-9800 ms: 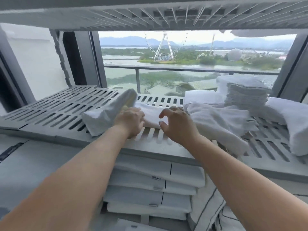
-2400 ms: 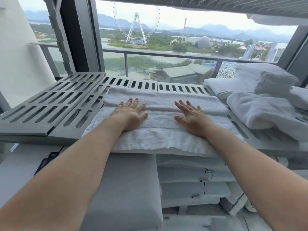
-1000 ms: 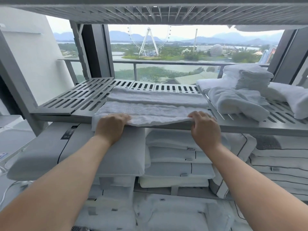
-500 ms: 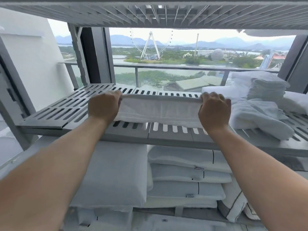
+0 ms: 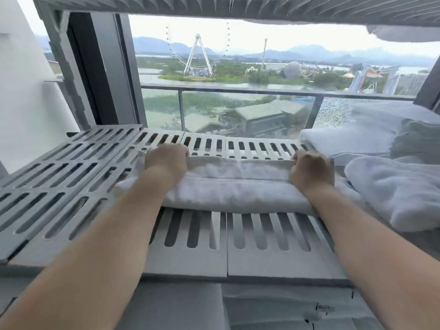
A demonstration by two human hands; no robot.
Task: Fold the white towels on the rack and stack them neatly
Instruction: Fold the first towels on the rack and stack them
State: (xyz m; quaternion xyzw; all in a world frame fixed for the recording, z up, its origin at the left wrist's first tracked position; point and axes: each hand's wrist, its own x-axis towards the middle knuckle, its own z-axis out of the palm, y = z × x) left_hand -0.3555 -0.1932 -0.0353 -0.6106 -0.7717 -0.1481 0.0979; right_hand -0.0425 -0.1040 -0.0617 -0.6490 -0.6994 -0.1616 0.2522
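Observation:
A white towel (image 5: 228,186) lies folded into a long narrow band across the middle of the grey slatted rack shelf (image 5: 59,177). My left hand (image 5: 166,159) grips its left end with the fingers curled over the far edge. At the right end my right hand (image 5: 310,171) is closed on the towel in the same way. A loose, crumpled white towel (image 5: 395,189) lies to the right of my right hand. Behind it stands a pile of folded white towels (image 5: 390,129) at the shelf's far right.
Another slatted shelf (image 5: 238,5) hangs close overhead. Past the rack's far edge are a window and a balcony rail (image 5: 238,89). White pillows (image 5: 285,306) are stacked below the shelf. A white wall (image 5: 26,103) stands on the left.
Both hands have carried the towel's near edge over to the far edge and come down on it. The towel is now a thicker, narrower band. The view has moved closer to the shelf.

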